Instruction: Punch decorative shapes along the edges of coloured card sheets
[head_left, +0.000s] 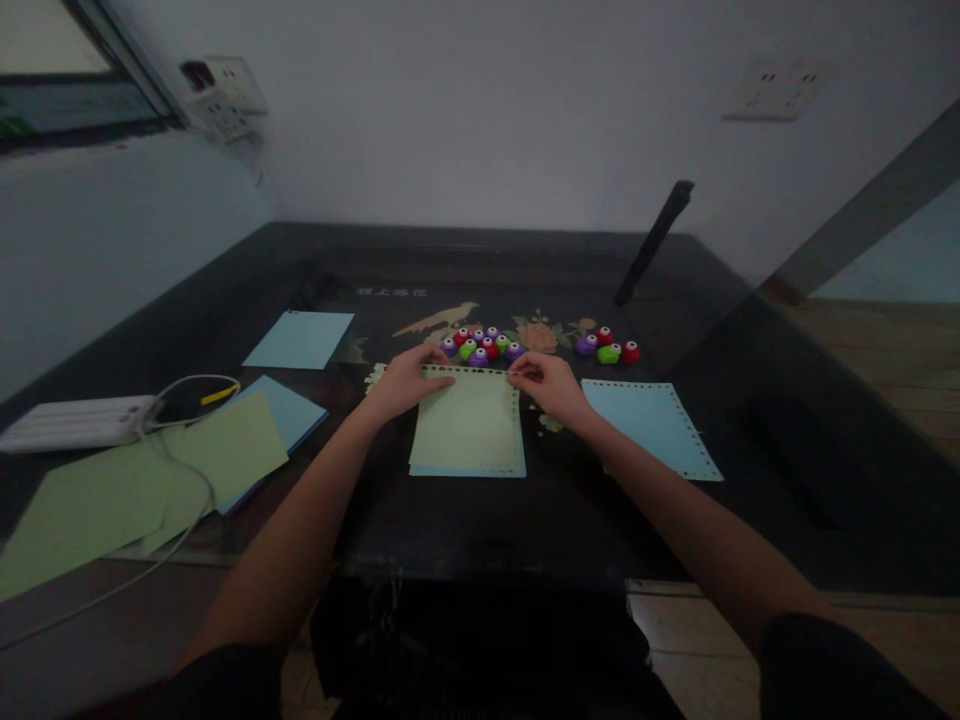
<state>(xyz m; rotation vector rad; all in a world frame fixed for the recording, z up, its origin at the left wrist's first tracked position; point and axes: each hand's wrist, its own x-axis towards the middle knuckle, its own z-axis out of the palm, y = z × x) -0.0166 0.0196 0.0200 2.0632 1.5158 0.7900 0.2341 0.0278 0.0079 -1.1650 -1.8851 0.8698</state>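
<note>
Both hands rest on the far edge of a green sheet (466,420) that lies on a blue sheet on the dark bench (525,520). The left hand (405,382) presses its far left corner; the right hand (547,385) pinches the far right corner. Punched holes run along the green sheet's far and right edges. Just beyond the hands sits a cluster of small coloured punches (484,347), with three more (607,349) to the right. A punched blue sheet (651,425) lies beside the right forearm. Loose green sheets (150,480) lie at the left.
</note>
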